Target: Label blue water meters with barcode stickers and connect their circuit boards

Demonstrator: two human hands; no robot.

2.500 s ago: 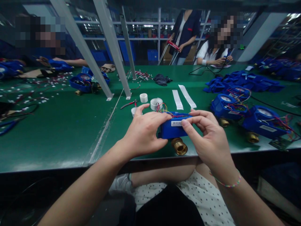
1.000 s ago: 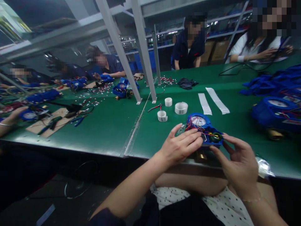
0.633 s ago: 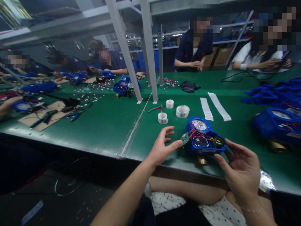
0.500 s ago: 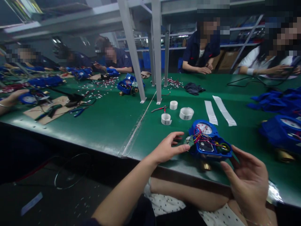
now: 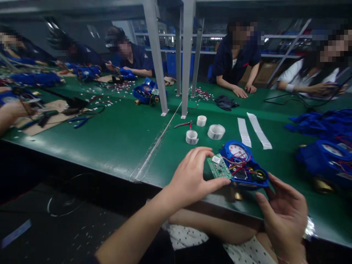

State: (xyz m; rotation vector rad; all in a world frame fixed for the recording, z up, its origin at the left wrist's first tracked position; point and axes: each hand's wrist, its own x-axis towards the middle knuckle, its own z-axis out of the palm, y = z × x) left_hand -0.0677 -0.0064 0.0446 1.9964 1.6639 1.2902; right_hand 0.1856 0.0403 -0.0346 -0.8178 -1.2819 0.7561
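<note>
An open blue water meter (image 5: pixel 243 165) with a white dial, coloured wires and a brass fitting sits near the front edge of the green table (image 5: pixel 115 135). My left hand (image 5: pixel 192 178) pinches a small green circuit board (image 5: pixel 219 168) that hangs from the meter's wires, just left of the meter. My right hand (image 5: pixel 284 214) hovers at the meter's right end with fingers spread and curled, touching or nearly touching its blue shell.
Three rolls of white tape (image 5: pixel 216 131), small pliers (image 5: pixel 183 124) and two white label strips (image 5: pixel 243 132) lie behind the meter. More blue meters (image 5: pixel 324 161) sit at right. Grey frame posts (image 5: pixel 156 58) rise mid-table. Several people work across and at left.
My left hand has closed on the green circuit board and lifted it flat beside the meter. The meter was turned from its side to dial-up earlier. My right hand stays by its right end.
</note>
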